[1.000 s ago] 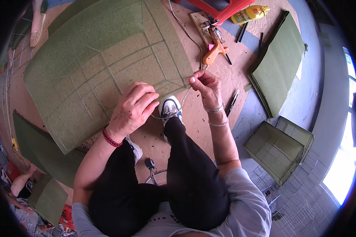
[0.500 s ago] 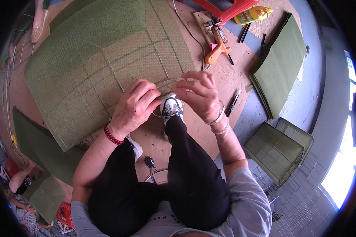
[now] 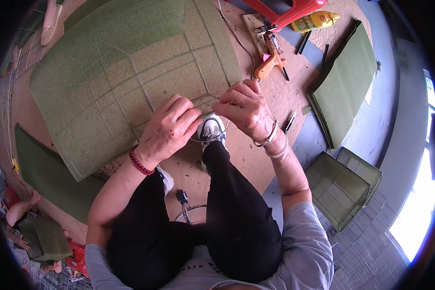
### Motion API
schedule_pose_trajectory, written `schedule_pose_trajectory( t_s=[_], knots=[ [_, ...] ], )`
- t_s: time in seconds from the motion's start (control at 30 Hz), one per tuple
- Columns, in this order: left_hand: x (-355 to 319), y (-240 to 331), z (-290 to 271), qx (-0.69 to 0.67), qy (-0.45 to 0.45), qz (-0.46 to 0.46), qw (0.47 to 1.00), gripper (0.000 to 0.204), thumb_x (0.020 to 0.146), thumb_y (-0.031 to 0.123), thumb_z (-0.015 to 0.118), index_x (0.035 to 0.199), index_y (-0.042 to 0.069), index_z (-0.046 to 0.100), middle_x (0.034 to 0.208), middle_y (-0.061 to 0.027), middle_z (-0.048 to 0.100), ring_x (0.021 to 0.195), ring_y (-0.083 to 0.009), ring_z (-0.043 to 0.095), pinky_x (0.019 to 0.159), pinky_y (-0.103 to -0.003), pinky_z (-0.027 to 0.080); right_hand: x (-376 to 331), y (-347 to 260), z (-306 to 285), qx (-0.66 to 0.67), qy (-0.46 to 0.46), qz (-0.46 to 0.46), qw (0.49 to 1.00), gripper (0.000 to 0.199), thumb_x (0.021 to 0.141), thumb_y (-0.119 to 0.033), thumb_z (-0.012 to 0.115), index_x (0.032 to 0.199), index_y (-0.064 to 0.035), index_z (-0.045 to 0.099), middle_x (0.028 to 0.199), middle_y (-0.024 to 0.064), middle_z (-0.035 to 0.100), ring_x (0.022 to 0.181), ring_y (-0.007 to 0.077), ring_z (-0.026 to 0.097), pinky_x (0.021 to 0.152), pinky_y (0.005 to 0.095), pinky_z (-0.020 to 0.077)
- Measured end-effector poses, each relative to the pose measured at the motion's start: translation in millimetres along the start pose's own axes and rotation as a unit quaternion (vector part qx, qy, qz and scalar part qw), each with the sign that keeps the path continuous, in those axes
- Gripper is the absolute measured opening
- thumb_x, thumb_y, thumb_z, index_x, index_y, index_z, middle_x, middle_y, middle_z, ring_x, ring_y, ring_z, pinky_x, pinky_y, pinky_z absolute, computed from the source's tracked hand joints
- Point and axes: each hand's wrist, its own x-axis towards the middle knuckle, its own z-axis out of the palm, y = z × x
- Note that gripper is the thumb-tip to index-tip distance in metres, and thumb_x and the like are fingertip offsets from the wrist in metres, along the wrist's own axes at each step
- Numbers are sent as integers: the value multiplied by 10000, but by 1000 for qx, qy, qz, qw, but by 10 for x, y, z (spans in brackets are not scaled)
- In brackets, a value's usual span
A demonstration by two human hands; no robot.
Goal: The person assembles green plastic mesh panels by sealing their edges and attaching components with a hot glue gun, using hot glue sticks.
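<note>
A thin, pale loop of wire or cord (image 3: pixel 209 140) hangs between my hands, above my shoe. My left hand (image 3: pixel 170 129) has its fingers closed on the loop's left side. Thumb and fingers of my right hand (image 3: pixel 245 108) are pinched together at its right side, close to the left fingertips. Just beyond my hands lies a large green mesh sheet (image 3: pixel 130 72) with a grid of wires on it. Whether the strand is metal or plastic is too fine to tell.
An orange glue gun (image 3: pixel 269 65) rests beside a red stool (image 3: pixel 299 12) and a yellow bottle (image 3: pixel 315 21). Stacked green sheets (image 3: pixel 345 87) lie right, above mesh trays (image 3: pixel 338 188). A black-handled knife or pen (image 3: pixel 290 122) is near my right wrist. Another person's arm (image 3: pixel 21 210) shows lower left.
My right hand has turned and lowered slightly, its raised fingers now curled in toward the pinch. The left hand stays nearly in place. At lower left, the other person's green piece has shifted.
</note>
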Motion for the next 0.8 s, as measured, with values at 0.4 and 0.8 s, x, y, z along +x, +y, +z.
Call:
schedule_pose_trajectory(
  t_s=[0.4, 0.8],
  knots=[
    [-35, -18, 44, 43, -18, 34, 998, 198, 706, -28, 698, 881, 6, 610, 823, -76, 505, 784, -239, 545, 687, -338, 487, 9, 42, 32, -31, 20, -59, 998, 319, 699, -167, 667, 996, -56, 627, 788, 33, 559, 746, 204, 563, 716, 342, 441],
    [36, 92, -15, 7, 2, 12, 1000, 280, 673, 45, 756, 918, 4, 626, 811, -71, 503, 764, -233, 537, 674, -340, 483, 3, 68, 17, 4, 13, -50, 999, 459, 680, -250, 748, 1069, -51, 609, 784, 41, 552, 736, 209, 567, 710, 336, 441]
  ],
)
